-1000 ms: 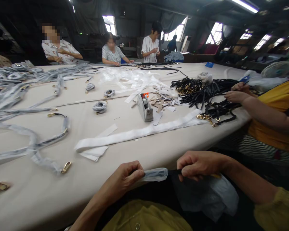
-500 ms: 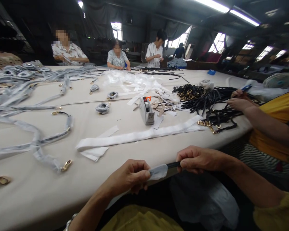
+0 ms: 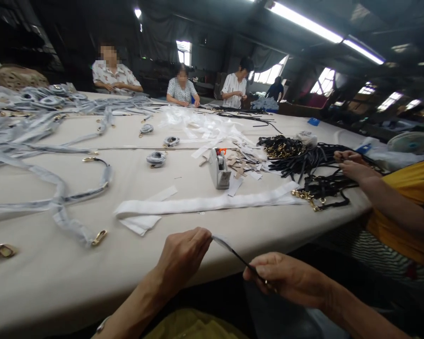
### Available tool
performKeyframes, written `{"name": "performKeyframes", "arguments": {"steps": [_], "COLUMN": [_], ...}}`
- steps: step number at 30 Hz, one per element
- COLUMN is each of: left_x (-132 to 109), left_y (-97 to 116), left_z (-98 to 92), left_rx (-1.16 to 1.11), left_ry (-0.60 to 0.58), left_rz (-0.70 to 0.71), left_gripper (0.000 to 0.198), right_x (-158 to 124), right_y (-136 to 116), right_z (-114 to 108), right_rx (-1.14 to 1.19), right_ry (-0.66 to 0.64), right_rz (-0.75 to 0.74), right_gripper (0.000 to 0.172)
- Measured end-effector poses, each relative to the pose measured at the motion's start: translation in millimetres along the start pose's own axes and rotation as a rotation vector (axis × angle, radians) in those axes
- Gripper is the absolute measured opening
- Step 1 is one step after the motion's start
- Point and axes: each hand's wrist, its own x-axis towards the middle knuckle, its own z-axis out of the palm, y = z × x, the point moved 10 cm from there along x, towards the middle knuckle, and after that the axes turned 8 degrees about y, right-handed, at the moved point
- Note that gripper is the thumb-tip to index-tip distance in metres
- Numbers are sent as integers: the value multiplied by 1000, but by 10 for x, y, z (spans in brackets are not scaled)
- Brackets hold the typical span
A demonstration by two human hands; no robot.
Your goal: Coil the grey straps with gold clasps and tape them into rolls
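My left hand (image 3: 187,254) is closed at the table's front edge, pinching the end of a thin whitish plastic sleeve (image 3: 220,241). A black strap (image 3: 240,259) runs out of that sleeve down to my right hand (image 3: 286,278), which is closed around it. Small gold-coloured metal shows under the right fingers; its shape is mostly hidden. Beyond my hands lies a long folded white strip (image 3: 198,204). Behind the strip stands a grey tape dispenser (image 3: 219,172) with an orange part.
Plastic-wrapped straps with gold clips (image 3: 58,188) spread over the left of the table (image 3: 92,278). Wrapped coils (image 3: 156,158) lie mid-table, with paper slips (image 3: 245,160) beside black straps (image 3: 311,157). A co-worker's hands (image 3: 353,165) are at the right; several people stand or sit beyond.
My left hand has risen slightly and turned over. My right hand has moved down, so the strap and sleeve now slant downward between them. The view has shifted slightly.
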Motion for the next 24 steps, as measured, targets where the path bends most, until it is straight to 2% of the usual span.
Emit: {"name": "performKeyframes", "arguments": {"steps": [3,5,7,9,12,15,17,18,21,22,24], "left_x": [-19,-33,-61,-124,-238,-318,-327,-318,-364,-443,-669], "left_y": [43,29,-64,-173,-203,-201,-211,-213,-209,-227,-327], "left_z": [-68,-74,-21,104,347,489,486,449,228,139,-62], "left_rx": [55,56,-10,-152,-446,-747,-912,-971,-1004,-952,-765], "left_ry": [120,163,154,93,-25,-73,-87,-102,-216,-275,-380], "left_rz": [54,23,-115,-320,-602,-863,-959,-960,-853,-832,-835], "left_gripper": [11,12,14,15,19,28,34,36,31,24,11], "right_x": [-36,-75,-113,-113,-35,119,171,156,121,153,265], "right_y": [124,157,28,-301,-886,-1163,-1236,-1261,-1094,-999,-891], "right_z": [175,347,546,701,768,755,790,884,1287,1349,1327], "right_rx": [159,180,195,248,318,267,33,-164,-823,-975,-1114], "right_ry": [-78,-171,-264,-281,-120,102,220,225,62,12,5], "right_rz": [-3,-1,-65,-228,-562,-798,-976,-1101,-1423,-1459,-1411], "right_gripper": [30,32,38,38,29,30,27,26,36,40,38]}}
